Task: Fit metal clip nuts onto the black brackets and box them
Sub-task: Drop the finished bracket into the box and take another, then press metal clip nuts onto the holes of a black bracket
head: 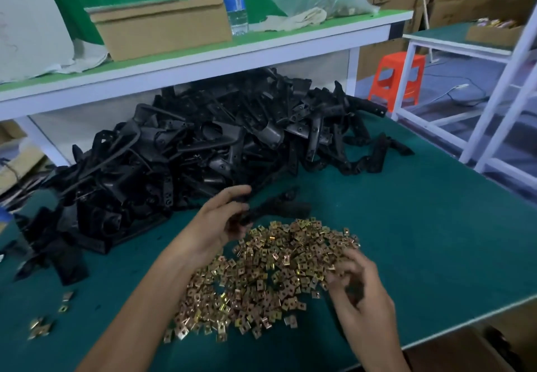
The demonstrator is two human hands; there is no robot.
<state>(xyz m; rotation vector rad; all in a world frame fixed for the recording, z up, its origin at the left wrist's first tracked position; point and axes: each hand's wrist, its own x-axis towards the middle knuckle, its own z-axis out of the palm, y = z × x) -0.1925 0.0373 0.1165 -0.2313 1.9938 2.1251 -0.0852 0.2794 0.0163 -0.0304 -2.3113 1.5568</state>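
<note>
1. Gripping one long black plastic bracket (283, 206) by its near end, the left hand (223, 222) has fingers and thumb curled round it, just above the green table mat (421, 226).
2. That bracket points right, along the far edge of the loose heap of small brass-coloured metal clip nuts (261, 278).
3. The right hand (359, 293) rests on the heap's right side, fingers bent down among the nuts. It is blurred, so I cannot tell whether it holds one.
4. A big pile of black brackets (203, 144) lies behind, under the white shelf (203, 63).
</note>
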